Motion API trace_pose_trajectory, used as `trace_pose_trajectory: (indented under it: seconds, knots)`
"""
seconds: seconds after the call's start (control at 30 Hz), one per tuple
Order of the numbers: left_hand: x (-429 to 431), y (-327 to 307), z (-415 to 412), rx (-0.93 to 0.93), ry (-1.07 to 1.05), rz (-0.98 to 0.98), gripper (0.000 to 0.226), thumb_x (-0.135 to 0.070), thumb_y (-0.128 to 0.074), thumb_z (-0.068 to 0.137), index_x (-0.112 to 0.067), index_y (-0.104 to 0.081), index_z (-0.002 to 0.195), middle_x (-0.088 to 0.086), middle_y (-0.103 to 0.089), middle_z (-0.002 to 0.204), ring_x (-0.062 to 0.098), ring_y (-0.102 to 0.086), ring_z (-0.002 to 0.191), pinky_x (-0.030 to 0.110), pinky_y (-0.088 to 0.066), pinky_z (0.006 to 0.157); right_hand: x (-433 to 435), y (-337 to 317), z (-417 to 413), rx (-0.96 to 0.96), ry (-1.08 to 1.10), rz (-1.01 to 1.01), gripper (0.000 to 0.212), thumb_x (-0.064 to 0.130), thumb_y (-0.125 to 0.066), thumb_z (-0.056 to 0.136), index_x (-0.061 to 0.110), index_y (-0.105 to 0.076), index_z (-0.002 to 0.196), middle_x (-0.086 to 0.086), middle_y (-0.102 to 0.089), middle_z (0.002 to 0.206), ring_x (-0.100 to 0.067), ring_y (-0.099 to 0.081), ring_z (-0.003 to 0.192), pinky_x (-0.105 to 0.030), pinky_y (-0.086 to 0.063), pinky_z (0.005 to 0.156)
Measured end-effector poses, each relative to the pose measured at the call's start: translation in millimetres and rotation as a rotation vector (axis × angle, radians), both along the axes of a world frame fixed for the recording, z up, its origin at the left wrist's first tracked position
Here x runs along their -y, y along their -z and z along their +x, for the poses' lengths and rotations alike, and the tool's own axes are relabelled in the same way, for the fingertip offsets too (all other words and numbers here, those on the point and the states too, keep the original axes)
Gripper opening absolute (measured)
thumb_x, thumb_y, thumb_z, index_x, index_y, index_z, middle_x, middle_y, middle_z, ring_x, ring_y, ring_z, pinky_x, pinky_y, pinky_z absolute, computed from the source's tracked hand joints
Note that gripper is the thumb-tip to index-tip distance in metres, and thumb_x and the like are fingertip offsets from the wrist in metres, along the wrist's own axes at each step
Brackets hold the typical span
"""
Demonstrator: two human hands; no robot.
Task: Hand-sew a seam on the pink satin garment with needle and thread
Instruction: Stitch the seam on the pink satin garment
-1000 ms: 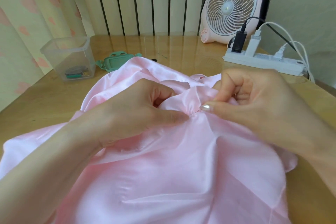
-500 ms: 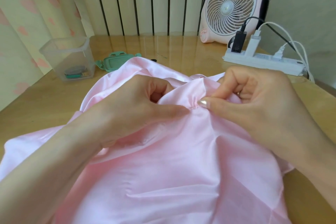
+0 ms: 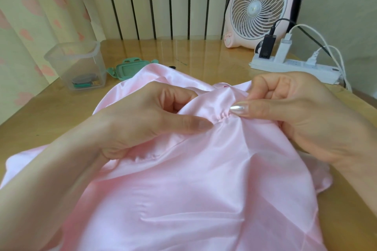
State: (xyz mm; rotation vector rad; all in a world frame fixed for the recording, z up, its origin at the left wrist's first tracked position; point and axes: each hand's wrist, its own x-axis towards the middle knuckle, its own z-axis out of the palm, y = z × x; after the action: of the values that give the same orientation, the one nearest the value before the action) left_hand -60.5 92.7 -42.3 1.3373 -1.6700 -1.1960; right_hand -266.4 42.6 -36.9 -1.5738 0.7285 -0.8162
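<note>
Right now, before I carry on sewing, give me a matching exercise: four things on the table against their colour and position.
1 storage box
2 lid
3 fan
4 power strip

A white, low, far right
B transparent, far left
C mint green, lying flat
D pink, standing upright

Pairs: 1-B, 2-C, 3-D, 4-A

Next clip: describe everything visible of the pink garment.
The pink garment is shiny, satin-like cloth, spread loosely in folds over the wooden table, its near part running out of frame. The left hand and right hand pinch a raised fold, bunched into small gathers between the thumbs. No needle or thread is discernible.
</note>
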Motion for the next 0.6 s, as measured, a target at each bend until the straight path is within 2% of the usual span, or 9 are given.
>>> trace_pose_trajectory:
  seconds: [0.1,0.17,0.23,0.37,0.5,0.6]
  knots:
    - [2.4,-2.1,-0.9,0.095,0.022,-0.100,0.044,-0.027,-0.072,0.065,0.009,-0.065,0.090,0.032,-0.063,0.084,0.023,-0.056,0.073,0.041,-0.045,0.072,1.5,-0.3,-0.9,0.023,0.005,0.061,0.019,0.016,-0.076,0.045,0.012,-0.060,0.054,-0.017,-0.063,0.063,-0.022,-0.056,0.053,-0.023,-0.044,0.050]
    - [3.2,-3.4,-0.8,0.125,0.020,-0.121,0.050,-0.032,-0.072,0.065,0.010,-0.063,0.091,0.035,-0.061,0.089,0.024,-0.055,0.073,0.043,-0.045,0.072,2.3,-0.1,-0.8,0.030,0.005,0.078,0.020,0.015,-0.076,0.045,0.010,-0.060,0.055,-0.017,-0.062,0.063,-0.022,-0.056,0.052,-0.023,-0.044,0.048]
    - [3.5,-3.0,0.1,0.132,0.029,-0.125,0.047,-0.031,-0.072,0.066,0.008,-0.063,0.090,0.031,-0.063,0.087,0.022,-0.056,0.074,0.043,-0.046,0.072,2.5,-0.3,-0.5,0.034,-0.002,0.086,0.020,0.015,-0.075,0.045,0.010,-0.059,0.055,-0.016,-0.061,0.065,-0.021,-0.055,0.053,-0.022,-0.043,0.048]
    - [4.0,-1.5,1.1,0.123,0.034,-0.125,0.040,-0.026,-0.069,0.068,0.007,-0.064,0.089,0.017,-0.063,0.081,0.021,-0.057,0.073,0.040,-0.046,0.073,2.4,-1.6,-0.1,0.087,-0.036,0.119,0.018,0.008,-0.073,0.046,0.007,-0.056,0.054,-0.004,-0.065,0.061,-0.012,-0.058,0.051,-0.017,-0.045,0.048]
    - [4.3,-1.0,0.2,0.105,0.024,-0.123,0.041,-0.026,-0.068,0.067,0.008,-0.063,0.090,0.016,-0.062,0.080,0.021,-0.056,0.073,0.038,-0.045,0.073,4.4,-0.7,0.2,0.105,-0.062,0.139,0.026,-0.010,-0.075,0.050,0.007,-0.055,0.054,-0.001,-0.066,0.061,-0.009,-0.060,0.052,-0.015,-0.046,0.048]
    - [4.3,-0.5,0.3,0.097,0.015,-0.121,0.044,-0.025,-0.068,0.067,0.011,-0.062,0.091,0.019,-0.062,0.080,0.022,-0.055,0.073,0.039,-0.045,0.073,6.2,0.4,0.1,0.115,-0.064,0.154,0.025,-0.009,-0.072,0.054,0.011,-0.057,0.051,0.000,-0.067,0.064,-0.008,-0.063,0.056,-0.014,-0.048,0.050]
